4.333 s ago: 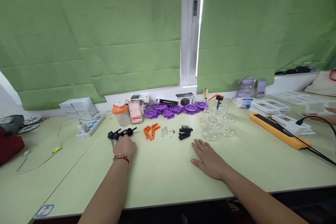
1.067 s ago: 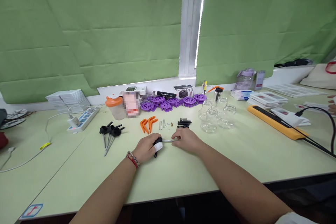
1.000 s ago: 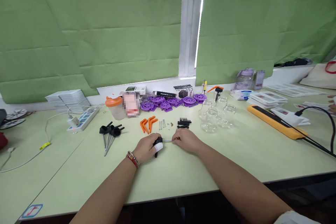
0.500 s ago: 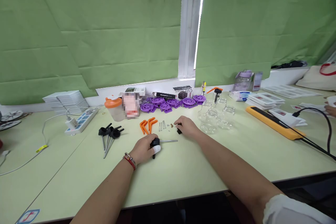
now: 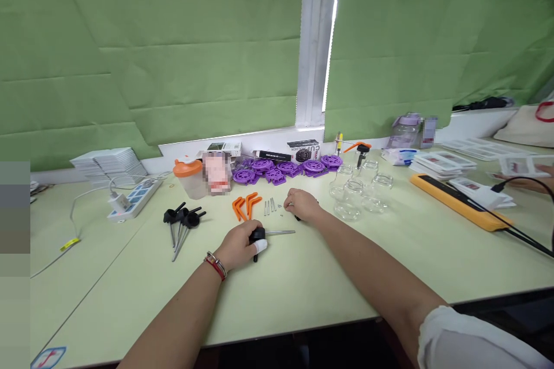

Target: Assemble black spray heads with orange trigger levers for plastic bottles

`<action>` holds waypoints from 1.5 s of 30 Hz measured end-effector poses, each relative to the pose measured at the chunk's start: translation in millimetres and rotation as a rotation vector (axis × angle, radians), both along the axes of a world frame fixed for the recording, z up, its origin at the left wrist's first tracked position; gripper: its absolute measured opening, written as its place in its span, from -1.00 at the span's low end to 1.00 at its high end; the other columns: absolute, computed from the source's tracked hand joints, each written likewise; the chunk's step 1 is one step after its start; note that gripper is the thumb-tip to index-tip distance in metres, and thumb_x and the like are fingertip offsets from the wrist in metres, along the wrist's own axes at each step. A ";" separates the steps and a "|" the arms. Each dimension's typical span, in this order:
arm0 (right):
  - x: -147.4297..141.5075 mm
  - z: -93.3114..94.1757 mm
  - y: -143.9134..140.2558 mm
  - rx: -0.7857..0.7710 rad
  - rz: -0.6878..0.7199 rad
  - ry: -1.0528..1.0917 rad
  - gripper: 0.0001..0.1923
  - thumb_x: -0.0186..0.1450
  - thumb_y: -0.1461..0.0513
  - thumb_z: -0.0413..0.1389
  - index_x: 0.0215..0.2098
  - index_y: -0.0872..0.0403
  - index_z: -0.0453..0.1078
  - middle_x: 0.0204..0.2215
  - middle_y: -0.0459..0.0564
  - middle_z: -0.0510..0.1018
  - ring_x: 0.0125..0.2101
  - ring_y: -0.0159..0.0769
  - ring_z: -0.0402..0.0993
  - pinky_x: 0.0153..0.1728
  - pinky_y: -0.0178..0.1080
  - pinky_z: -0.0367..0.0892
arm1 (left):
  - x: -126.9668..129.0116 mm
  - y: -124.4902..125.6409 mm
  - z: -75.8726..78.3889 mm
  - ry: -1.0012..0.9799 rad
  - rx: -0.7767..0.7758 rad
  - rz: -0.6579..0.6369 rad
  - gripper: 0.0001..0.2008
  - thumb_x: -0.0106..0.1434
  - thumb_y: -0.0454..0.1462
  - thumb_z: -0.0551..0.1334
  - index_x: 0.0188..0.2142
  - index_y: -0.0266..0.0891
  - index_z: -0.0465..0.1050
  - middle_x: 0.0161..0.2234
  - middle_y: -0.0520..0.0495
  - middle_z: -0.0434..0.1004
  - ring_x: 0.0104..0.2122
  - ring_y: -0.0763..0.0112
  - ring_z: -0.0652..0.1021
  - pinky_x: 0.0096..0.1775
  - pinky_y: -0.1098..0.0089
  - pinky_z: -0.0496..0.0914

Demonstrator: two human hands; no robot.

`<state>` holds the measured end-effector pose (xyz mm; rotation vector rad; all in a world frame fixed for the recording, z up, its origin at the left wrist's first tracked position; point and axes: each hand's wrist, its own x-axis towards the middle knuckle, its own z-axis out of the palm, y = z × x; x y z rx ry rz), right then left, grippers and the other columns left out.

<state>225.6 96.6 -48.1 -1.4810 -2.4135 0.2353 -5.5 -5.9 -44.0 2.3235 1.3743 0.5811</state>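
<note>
The left hand (image 5: 239,245) is closed on the black knob of a tool with a thin metal rod (image 5: 280,233), near the middle of the green table (image 5: 303,288). The rod points right. The right hand (image 5: 302,206) is a bit farther back, resting over small black parts (image 5: 298,218); I cannot tell if it grips them. Orange pieces (image 5: 244,205) and little pins (image 5: 270,206) lie just left of it

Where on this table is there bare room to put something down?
The table is bare along the near edge, in front of both hands, and between the glass jars and the yellow strip. It is crowded around the right hand, by the pins, orange pieces and purple wheels.
</note>
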 end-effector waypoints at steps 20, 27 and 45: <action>-9.7 -2.8 -5.4 -0.017 -0.014 0.052 -0.86 0.15 0.32 0.12 -0.39 0.07 0.53 -0.28 0.02 0.49 -0.27 -0.25 0.40 -0.34 -0.29 0.16 | 3.0 1.7 -4.1 -0.006 0.017 0.029 -0.77 0.15 -0.13 0.15 -0.23 -0.17 0.34 -0.33 -0.02 0.43 -0.38 0.36 0.41 -0.33 0.38 0.28; 3.2 5.3 -21.3 -0.030 -0.065 0.197 -0.82 0.26 0.27 -0.01 -0.28 0.08 0.44 -0.26 -0.01 0.51 -0.31 -0.35 0.40 -0.34 -0.34 0.19 | 2.9 1.3 -5.3 0.007 0.036 0.033 -0.76 0.16 -0.12 0.14 -0.21 -0.16 0.33 -0.31 -0.02 0.44 -0.35 0.34 0.42 -0.31 0.37 0.29; 36.1 -24.3 -36.8 -0.262 -0.090 0.747 -0.94 0.11 0.28 0.09 -0.43 0.09 0.39 -0.50 -0.11 0.47 -0.44 -0.38 0.31 -0.37 -0.33 0.17 | 20.5 8.8 -8.4 0.260 0.166 0.097 -0.71 0.26 -0.08 -0.01 -0.15 -0.19 0.27 -0.23 -0.14 0.44 -0.32 0.23 0.46 -0.34 0.31 0.25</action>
